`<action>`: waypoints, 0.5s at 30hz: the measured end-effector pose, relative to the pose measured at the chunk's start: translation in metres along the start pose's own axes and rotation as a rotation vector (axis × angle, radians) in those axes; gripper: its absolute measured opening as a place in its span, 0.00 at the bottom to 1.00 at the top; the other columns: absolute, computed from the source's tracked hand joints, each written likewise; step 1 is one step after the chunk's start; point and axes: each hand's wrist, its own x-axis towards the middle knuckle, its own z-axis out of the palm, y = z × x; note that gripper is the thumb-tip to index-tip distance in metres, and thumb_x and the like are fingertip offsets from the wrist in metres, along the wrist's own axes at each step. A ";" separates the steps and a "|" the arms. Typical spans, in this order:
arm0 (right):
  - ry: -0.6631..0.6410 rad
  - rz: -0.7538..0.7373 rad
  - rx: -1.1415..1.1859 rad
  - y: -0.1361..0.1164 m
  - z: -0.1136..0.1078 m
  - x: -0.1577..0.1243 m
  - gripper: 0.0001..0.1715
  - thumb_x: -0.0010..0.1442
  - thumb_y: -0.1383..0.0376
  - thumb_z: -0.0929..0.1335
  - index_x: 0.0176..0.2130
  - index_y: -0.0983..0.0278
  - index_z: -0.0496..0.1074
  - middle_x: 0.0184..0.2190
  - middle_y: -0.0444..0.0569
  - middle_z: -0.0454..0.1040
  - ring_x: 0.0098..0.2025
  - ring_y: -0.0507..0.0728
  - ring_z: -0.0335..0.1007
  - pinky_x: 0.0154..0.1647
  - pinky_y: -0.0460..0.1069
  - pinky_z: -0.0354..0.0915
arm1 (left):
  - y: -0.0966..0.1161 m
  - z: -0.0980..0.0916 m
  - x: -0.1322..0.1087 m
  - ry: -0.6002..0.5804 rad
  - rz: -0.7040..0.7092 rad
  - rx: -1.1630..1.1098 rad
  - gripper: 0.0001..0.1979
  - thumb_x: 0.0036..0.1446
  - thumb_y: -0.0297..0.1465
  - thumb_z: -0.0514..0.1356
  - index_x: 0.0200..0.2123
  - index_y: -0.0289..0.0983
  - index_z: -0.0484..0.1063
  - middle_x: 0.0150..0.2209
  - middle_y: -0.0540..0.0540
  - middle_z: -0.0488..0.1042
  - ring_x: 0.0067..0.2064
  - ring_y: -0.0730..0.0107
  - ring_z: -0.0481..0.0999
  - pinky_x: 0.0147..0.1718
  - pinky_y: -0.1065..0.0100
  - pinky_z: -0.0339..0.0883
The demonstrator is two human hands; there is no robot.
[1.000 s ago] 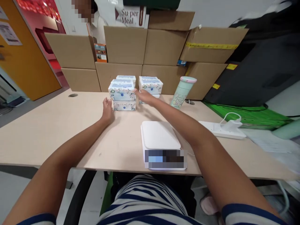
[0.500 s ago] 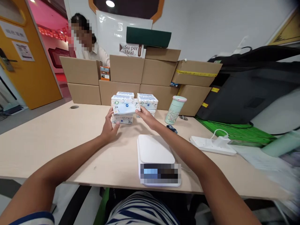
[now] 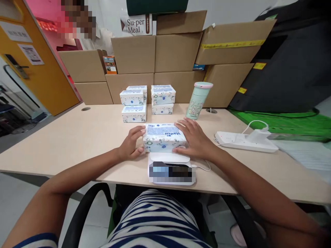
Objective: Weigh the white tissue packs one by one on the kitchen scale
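A white tissue pack [image 3: 164,137] with a floral print lies on the white scale [image 3: 170,168] near the table's front edge. My left hand [image 3: 130,144] grips its left end and my right hand [image 3: 193,137] grips its right end, fingers curled round it. Several more tissue packs [image 3: 147,100] stand stacked further back on the table.
A mint green tumbler [image 3: 198,101] stands right of the stacks. A white power strip [image 3: 244,142] with a plug lies at the right. Cardboard boxes [image 3: 155,58] form a wall along the table's back edge, with a person behind them. A black bag rests on green fabric at the right.
Both hands lifted one tissue pack off the front stack, brought it toward me and set it on the scale. The camera has tilted down.
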 end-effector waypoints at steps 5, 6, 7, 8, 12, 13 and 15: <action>0.000 -0.087 -0.051 -0.008 0.003 0.000 0.57 0.62 0.26 0.65 0.76 0.51 0.63 0.84 0.53 0.46 0.85 0.76 0.33 0.81 0.79 0.43 | -0.013 -0.005 -0.001 -0.101 -0.042 0.056 0.38 0.76 0.54 0.47 0.81 0.55 0.38 0.74 0.32 0.61 0.74 0.43 0.67 0.64 0.40 0.74; 0.024 -0.106 -0.048 -0.007 0.003 0.001 0.56 0.62 0.25 0.63 0.75 0.51 0.65 0.84 0.52 0.46 0.86 0.76 0.32 0.81 0.79 0.42 | -0.019 -0.008 -0.003 -0.124 -0.005 0.077 0.39 0.76 0.54 0.49 0.82 0.55 0.37 0.76 0.32 0.59 0.74 0.42 0.68 0.63 0.41 0.75; 0.060 -0.126 -0.047 -0.004 0.004 0.001 0.56 0.62 0.24 0.62 0.73 0.52 0.68 0.84 0.52 0.46 0.86 0.75 0.31 0.82 0.78 0.40 | -0.025 -0.011 -0.004 -0.145 0.034 0.105 0.39 0.75 0.55 0.51 0.82 0.57 0.38 0.78 0.32 0.57 0.73 0.43 0.70 0.62 0.42 0.76; 0.097 -0.146 -0.043 -0.002 0.004 0.001 0.55 0.63 0.23 0.60 0.71 0.52 0.70 0.84 0.52 0.46 0.86 0.75 0.31 0.82 0.78 0.39 | -0.031 -0.014 -0.005 -0.171 0.067 0.141 0.39 0.75 0.55 0.52 0.81 0.58 0.41 0.80 0.33 0.53 0.71 0.43 0.73 0.61 0.43 0.77; 0.175 -0.203 0.033 0.006 0.008 0.001 0.54 0.65 0.24 0.53 0.66 0.51 0.76 0.83 0.51 0.52 0.86 0.72 0.36 0.83 0.75 0.42 | -0.040 -0.021 -0.007 -0.251 0.109 0.251 0.36 0.73 0.51 0.59 0.79 0.61 0.52 0.84 0.37 0.41 0.70 0.41 0.75 0.61 0.40 0.76; 0.176 -0.206 0.066 0.007 0.009 0.001 0.54 0.65 0.24 0.53 0.65 0.51 0.77 0.82 0.51 0.54 0.85 0.72 0.40 0.82 0.74 0.45 | -0.037 -0.020 -0.006 -0.251 0.112 0.254 0.37 0.74 0.46 0.60 0.79 0.61 0.50 0.84 0.36 0.40 0.70 0.41 0.75 0.61 0.41 0.77; 0.178 -0.205 0.137 0.007 0.011 0.001 0.53 0.66 0.24 0.53 0.64 0.51 0.78 0.81 0.53 0.56 0.83 0.73 0.49 0.81 0.73 0.52 | -0.028 -0.015 -0.003 -0.235 0.114 0.242 0.43 0.74 0.35 0.61 0.81 0.62 0.41 0.84 0.35 0.39 0.69 0.43 0.77 0.57 0.44 0.80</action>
